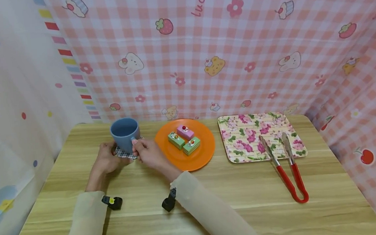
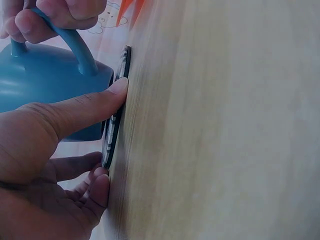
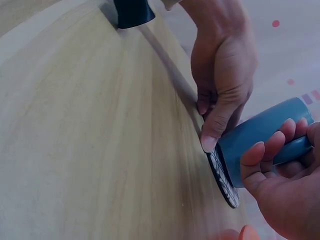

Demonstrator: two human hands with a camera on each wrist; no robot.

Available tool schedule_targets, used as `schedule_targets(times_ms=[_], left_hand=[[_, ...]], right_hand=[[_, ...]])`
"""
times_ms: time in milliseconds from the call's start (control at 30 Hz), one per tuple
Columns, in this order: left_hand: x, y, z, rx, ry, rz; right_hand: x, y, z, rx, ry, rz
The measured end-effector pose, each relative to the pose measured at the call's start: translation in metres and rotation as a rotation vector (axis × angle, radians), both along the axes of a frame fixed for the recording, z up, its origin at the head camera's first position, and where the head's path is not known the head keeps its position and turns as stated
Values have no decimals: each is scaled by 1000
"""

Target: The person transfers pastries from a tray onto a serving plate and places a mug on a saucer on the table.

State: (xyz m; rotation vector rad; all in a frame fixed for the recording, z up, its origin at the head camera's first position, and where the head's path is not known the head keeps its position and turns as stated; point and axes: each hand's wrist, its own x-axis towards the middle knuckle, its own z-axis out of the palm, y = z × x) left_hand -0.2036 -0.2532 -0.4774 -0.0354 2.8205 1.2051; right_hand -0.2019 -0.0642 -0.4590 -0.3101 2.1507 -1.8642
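Observation:
A blue mug (image 1: 123, 138) stands upright over a black-and-white plaid coaster (image 1: 124, 153) at the table's left rear. My right hand (image 1: 149, 154) holds the mug by its handle, fingers curled through and around it in the right wrist view. With thumb and fingers, my left hand (image 1: 107, 159) grips the coaster (image 2: 116, 127) at its edge, the thumb lying across the rim near the mug's base. The mug's bottom (image 3: 229, 167) is right at the coaster's top face. Part of the coaster is hidden by the mug and hands.
Right of the mug lies an orange plate (image 1: 206, 149) with three small toy cakes (image 1: 185, 139). Farther right is a floral tray (image 1: 242, 152), with red-handled tongs (image 1: 291, 186) resting partly on it. Patterned cloth (image 1: 184, 59) hangs behind the wooden table (image 1: 143, 226).

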Motion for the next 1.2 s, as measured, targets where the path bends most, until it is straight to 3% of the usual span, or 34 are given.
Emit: schedule_targets(times_ms=[133, 367, 533, 767, 900, 1033, 1200], left_hand=[[0, 0, 0, -2, 16, 11], [-4, -1, -2, 27, 178, -13], [-3, 0, -3, 58, 159, -15], [4, 3, -2, 58, 64, -7], [6, 3, -1, 87, 132, -41], [9, 3, 1, 95, 223, -80], [15, 3, 9, 49, 107, -39]], right_hand=[[3, 0, -3, 25, 34, 32], [7, 0, -3, 41, 69, 83], [6, 2, -3, 20, 52, 95], [7, 14, 2, 48, 35, 145], [6, 27, 6, 92, 27, 159], [6, 45, 10, 174, 107, 173], [7, 70, 19, 300, 237, 162]])
